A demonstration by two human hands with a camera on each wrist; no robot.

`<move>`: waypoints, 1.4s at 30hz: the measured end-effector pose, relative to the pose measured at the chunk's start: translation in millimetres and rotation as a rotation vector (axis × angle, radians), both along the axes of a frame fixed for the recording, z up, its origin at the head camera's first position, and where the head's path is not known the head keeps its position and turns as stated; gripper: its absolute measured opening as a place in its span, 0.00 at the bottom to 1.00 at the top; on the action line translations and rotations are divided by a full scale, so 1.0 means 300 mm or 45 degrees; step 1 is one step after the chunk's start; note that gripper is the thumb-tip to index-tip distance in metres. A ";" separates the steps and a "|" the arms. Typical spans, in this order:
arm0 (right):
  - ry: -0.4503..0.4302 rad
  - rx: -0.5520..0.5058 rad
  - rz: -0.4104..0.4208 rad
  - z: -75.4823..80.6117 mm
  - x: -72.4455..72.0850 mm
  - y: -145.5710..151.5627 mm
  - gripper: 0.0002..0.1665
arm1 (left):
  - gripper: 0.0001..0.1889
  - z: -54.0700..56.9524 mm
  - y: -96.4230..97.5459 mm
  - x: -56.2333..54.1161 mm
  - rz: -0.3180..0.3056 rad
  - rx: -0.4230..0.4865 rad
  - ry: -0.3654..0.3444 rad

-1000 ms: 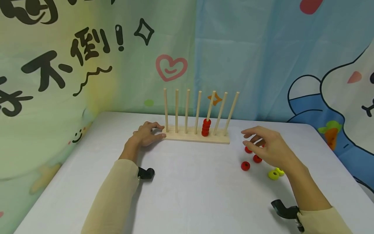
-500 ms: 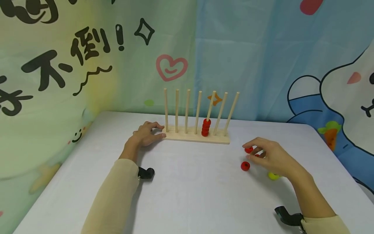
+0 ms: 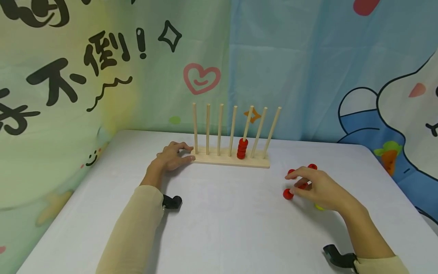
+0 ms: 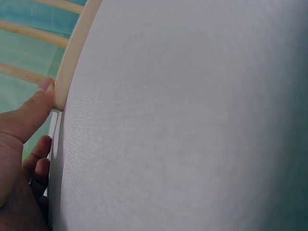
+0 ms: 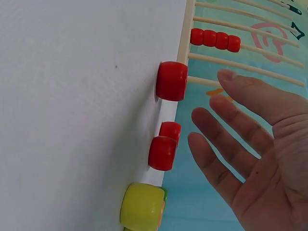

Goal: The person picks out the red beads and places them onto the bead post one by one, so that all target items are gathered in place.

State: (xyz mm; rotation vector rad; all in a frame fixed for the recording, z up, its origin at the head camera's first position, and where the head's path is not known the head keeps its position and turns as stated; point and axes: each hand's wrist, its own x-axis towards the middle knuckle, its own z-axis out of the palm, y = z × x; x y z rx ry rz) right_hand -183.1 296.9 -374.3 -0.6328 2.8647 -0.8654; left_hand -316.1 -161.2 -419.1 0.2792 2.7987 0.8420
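A pale wooden base [image 3: 222,159] with several upright pegs stands near the back of the table. On its fifth peg from the left is a short stack of red beads [image 3: 242,148]. My left hand [image 3: 172,156] grips the base's left end, the thumb [image 4: 39,103] on the front edge. To the right, my right hand [image 3: 319,188] hovers over loose beads with fingers apart, holding nothing. A red bead [image 3: 288,194] lies just by its thumb tip. Other red beads [image 5: 162,153] and yellow beads [image 5: 142,207] lie beneath the hand, partly hidden in the head view.
The table has a white cloth [image 3: 219,220]. Behind it hangs a printed curtain [image 3: 270,68] with drawings. Black wrist cameras [image 3: 172,202] stick out from both beige sleeves [image 3: 128,232].
My right hand has come down and slightly toward me over the loose beads, its thumb reaching the nearest red one. My left hand and the peg base have stayed put.
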 end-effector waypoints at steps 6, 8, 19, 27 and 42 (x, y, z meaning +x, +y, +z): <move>-0.076 -0.020 -0.014 -0.015 0.005 0.002 0.22 | 0.26 0.006 0.000 0.004 -0.001 -0.012 -0.002; -0.096 -0.028 -0.005 -0.022 0.006 0.003 0.23 | 0.25 0.006 0.002 0.005 0.003 -0.010 -0.005; -0.156 -0.051 0.020 -0.040 0.006 0.007 0.24 | 0.25 0.005 0.005 0.012 0.012 0.014 0.003; -0.214 -0.059 0.006 -0.036 0.013 0.001 0.22 | 0.25 0.006 0.006 0.009 0.017 0.008 0.010; -0.159 0.037 0.019 -0.066 0.017 0.008 0.19 | 0.26 0.001 0.005 0.007 0.013 0.012 0.007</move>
